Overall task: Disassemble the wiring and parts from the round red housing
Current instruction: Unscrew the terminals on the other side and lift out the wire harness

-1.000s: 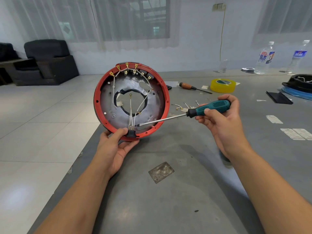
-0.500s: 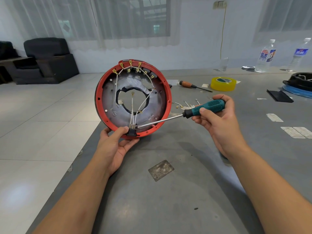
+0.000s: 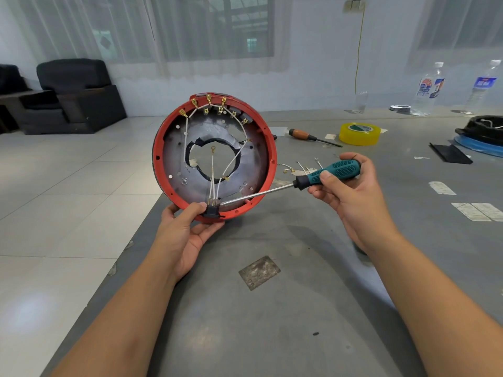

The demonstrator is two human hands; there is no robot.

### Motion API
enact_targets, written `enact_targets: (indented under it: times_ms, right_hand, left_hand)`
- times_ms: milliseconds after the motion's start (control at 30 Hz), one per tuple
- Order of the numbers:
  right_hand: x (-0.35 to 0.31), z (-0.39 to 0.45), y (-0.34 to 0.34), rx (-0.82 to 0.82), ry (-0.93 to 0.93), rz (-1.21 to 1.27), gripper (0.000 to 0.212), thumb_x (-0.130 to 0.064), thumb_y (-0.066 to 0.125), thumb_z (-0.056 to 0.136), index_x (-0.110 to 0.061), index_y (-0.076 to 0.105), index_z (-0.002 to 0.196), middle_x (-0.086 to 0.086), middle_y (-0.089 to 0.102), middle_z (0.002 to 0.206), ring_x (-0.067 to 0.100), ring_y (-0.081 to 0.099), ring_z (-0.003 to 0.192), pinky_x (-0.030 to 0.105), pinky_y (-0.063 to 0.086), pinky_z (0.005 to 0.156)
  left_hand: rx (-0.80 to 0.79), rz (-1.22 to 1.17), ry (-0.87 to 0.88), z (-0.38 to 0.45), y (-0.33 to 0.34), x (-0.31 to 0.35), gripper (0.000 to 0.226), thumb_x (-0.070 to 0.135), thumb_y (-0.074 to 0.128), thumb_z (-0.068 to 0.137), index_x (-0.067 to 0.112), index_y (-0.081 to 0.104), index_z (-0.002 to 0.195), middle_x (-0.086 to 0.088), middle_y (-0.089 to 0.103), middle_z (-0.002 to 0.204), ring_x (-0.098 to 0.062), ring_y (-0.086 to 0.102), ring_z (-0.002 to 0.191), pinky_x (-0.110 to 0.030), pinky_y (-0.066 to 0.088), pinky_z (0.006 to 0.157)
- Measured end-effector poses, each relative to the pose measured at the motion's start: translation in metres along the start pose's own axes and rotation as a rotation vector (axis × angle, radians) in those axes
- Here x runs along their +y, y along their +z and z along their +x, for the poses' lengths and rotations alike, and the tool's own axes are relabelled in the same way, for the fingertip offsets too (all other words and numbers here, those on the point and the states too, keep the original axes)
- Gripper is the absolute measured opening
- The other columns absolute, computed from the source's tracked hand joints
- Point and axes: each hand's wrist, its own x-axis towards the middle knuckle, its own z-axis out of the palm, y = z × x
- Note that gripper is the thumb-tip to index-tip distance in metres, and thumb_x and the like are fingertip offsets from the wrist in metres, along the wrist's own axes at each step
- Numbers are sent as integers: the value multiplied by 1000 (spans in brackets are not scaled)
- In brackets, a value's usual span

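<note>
Holding tight, my left hand [image 3: 187,235] cups the bottom edge of the round red housing [image 3: 215,156], with my thumb pressed beside the small black plug block [image 3: 211,210] at its rim. I hold the housing up on its edge, above the near corner of the gray table [image 3: 272,308]. Its open side faces me, and its round hole looks straight through toward the far wall.

White wires [image 3: 217,172] run from the gold clips [image 3: 208,100] along the top edge down to the black block.

My right hand [image 3: 351,197] is closed around the green handle of the screwdriver [image 3: 294,183]. The screwdriver's long metal bar lies almost flat, pointing left, and its tip sits right by the block's gold pins.

I think I am working on freeing that block now. Next I need a small, careful push or pry, so the tip does not slip toward my thumb.
</note>
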Motion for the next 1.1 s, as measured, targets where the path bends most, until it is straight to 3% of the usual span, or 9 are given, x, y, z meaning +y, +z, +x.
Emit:
enact_targets:
  times_ms: [300,600,833,1100]
  right_hand:
    - [2,1,-2,5,22,8,38,0,66,96,-27,51,117,22,59,118,32,76,83,29,61,76]
    - [4,5,-7,54,155,78,36,2,70,92,-15,51,117,26,65,116,31,77,82,27,61,70]
    - [7,6,-7,80,187,107,36,2,70,92,-13,50,118,26,64,118,32,77,85,27,61,69]
    - [7,6,-5,90,196,119,35,2,69,92,-14,50,118,26,63,120,32,77,85,27,62,68]
  left_hand:
    - [-25,10,-5,-1,-1,1,38,-3,67,94,15,49,122,-16,76,106,-46,75,106,-58,63,87]
    - [-48,32,-22,-2,-1,3,34,0,65,96,13,55,126,-19,71,117,-38,78,101,-52,65,84]
    - [-37,42,-25,-3,0,4,52,-1,63,97,2,48,146,-23,70,122,-39,77,103,-57,62,92]
    - [-39,40,-36,-3,0,4,39,-2,63,97,13,55,132,-23,70,122,-41,74,111,-52,64,85]
